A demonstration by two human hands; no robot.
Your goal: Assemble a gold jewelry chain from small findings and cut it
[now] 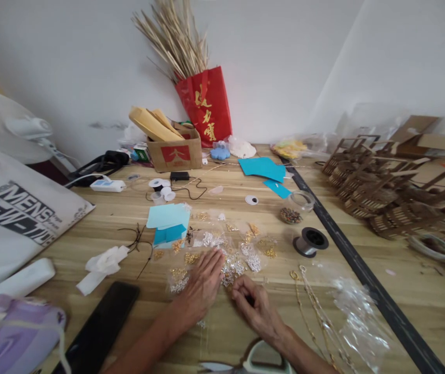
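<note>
My left hand (pixel 202 280) lies palm down over small bags of silver and gold beads, its fingers stretched out. Silver pieces (pixel 233 267) spread beside its fingertips. To the right, my right hand (pixel 254 305) rests on the wooden table with its fingers curled and pressed together; anything between them is too small to make out. Small bags of gold beads (pixel 191 257) and silver beads (pixel 252 261) surround both hands. Gold and silver chains (pixel 315 306) lie to the right of my right hand. Scissors with pale handles (pixel 265 358) are at the front edge, partly behind my right forearm.
A spool of wire (pixel 310 242), a bead dish (pixel 290 215) and clear plastic bags (pixel 356 311) sit on the right. Wooden baskets (pixel 386 192) stand farther right. On the left are a black phone-like slab (pixel 101 327), tissue (pixel 103 265) and a purple container (pixel 19 332). Blue cards (pixel 167 218) lie behind.
</note>
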